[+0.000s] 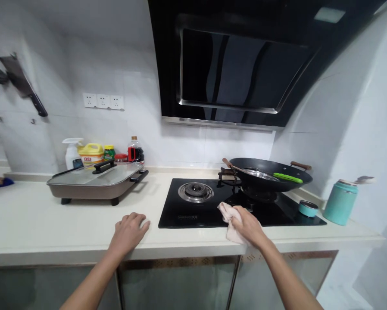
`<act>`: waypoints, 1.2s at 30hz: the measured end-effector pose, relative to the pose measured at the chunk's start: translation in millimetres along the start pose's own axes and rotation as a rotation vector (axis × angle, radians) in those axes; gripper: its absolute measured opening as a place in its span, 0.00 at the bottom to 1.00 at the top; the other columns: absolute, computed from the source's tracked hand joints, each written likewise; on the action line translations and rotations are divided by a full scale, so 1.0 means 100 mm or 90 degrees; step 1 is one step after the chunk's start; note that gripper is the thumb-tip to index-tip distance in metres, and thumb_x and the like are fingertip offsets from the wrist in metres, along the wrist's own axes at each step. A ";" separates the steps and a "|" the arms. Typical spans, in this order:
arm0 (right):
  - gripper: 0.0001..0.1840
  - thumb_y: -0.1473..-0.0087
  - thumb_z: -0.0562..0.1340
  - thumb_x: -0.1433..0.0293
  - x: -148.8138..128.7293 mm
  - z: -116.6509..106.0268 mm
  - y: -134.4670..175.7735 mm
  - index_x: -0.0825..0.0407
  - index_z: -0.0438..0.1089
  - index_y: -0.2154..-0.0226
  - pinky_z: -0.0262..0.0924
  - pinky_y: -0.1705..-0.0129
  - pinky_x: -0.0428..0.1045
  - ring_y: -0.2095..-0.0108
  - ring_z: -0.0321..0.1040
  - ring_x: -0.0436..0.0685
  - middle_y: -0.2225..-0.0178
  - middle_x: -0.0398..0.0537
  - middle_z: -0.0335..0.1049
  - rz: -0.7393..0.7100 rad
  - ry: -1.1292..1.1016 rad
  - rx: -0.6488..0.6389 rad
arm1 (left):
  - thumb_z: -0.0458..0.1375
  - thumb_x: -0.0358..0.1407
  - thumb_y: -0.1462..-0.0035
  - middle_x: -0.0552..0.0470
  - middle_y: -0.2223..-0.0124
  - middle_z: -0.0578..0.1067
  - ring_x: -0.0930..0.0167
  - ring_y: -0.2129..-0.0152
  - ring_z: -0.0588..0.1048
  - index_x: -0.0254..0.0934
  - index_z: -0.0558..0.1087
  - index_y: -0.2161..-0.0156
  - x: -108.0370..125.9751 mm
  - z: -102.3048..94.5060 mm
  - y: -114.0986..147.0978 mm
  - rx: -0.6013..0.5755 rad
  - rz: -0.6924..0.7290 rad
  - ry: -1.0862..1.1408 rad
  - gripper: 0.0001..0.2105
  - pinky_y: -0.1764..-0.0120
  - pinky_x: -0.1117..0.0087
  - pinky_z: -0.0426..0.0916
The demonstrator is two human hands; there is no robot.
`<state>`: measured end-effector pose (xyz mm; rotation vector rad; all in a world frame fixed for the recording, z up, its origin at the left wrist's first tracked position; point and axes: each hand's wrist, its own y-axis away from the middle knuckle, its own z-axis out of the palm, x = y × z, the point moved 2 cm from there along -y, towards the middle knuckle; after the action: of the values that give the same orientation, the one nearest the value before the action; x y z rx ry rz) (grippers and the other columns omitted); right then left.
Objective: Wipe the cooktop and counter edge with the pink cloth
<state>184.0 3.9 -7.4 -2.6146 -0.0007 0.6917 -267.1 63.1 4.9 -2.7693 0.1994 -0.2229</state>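
Observation:
My right hand [248, 224] grips a crumpled pale pink cloth [232, 234] at the front edge of the black glass gas stove [209, 215]. Part of the cloth hangs over onto the counter. The left burner [196, 192] is bare, with its metal ring exposed. A black wok [264, 165] with wooden handles covers the right burner; inside it lie a metal lid or dish and a bright green-handled utensil [288, 177]. My left hand [130, 232] rests on the white countertop [154, 241] left of the stove, holding nothing, its fingers loosely bent and apart.
An electric pan with a glass lid [93, 183] stands on the left, before several bottles and tubs [92, 150]. Right of the wok are a teal lid [308, 208] and a teal jar [341, 202]. A black range hood [226, 69] overhangs the stove. A cleaver [22, 82] hangs at left.

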 end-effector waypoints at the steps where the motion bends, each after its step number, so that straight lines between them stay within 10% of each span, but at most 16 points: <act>1: 0.20 0.42 0.57 0.63 0.12 -0.07 -0.02 0.46 0.70 0.48 0.60 0.45 0.51 0.50 0.71 0.60 0.50 0.50 0.74 0.048 -0.025 0.016 | 0.48 0.44 0.32 0.40 0.43 0.76 0.54 0.45 0.71 0.38 0.78 0.47 0.01 0.00 0.00 -0.002 -0.001 -0.002 0.20 0.46 0.53 0.63; 8: 0.25 0.37 0.51 0.57 0.65 -0.42 -0.28 0.53 0.66 0.46 0.67 0.56 0.52 0.58 0.75 0.61 0.58 0.55 0.76 0.268 -0.051 0.081 | 0.48 0.42 0.32 0.40 0.43 0.76 0.55 0.46 0.72 0.38 0.78 0.48 0.03 0.01 0.03 0.005 0.002 0.008 0.19 0.46 0.54 0.63; 19: 0.21 0.34 0.50 0.61 0.31 -0.08 -0.56 0.47 0.68 0.45 0.58 0.45 0.63 0.43 0.61 0.72 0.45 0.61 0.61 0.307 0.155 0.212 | 0.50 0.43 0.32 0.40 0.45 0.77 0.55 0.47 0.72 0.38 0.79 0.48 0.00 0.07 0.04 0.027 0.010 0.012 0.18 0.48 0.55 0.63; 36: 0.09 0.46 0.61 0.68 0.65 -0.02 -1.50 0.48 0.75 0.62 0.65 0.59 0.52 0.62 0.76 0.60 0.60 0.52 0.77 0.257 0.232 -0.059 | 0.51 0.44 0.34 0.44 0.46 0.78 0.56 0.48 0.72 0.41 0.80 0.52 -0.03 0.11 0.04 0.046 0.024 0.043 0.17 0.47 0.56 0.64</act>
<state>257.9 145.8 24.4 -2.8202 0.6300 0.3332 -268.9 63.8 -7.1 -2.6853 0.2559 -0.3078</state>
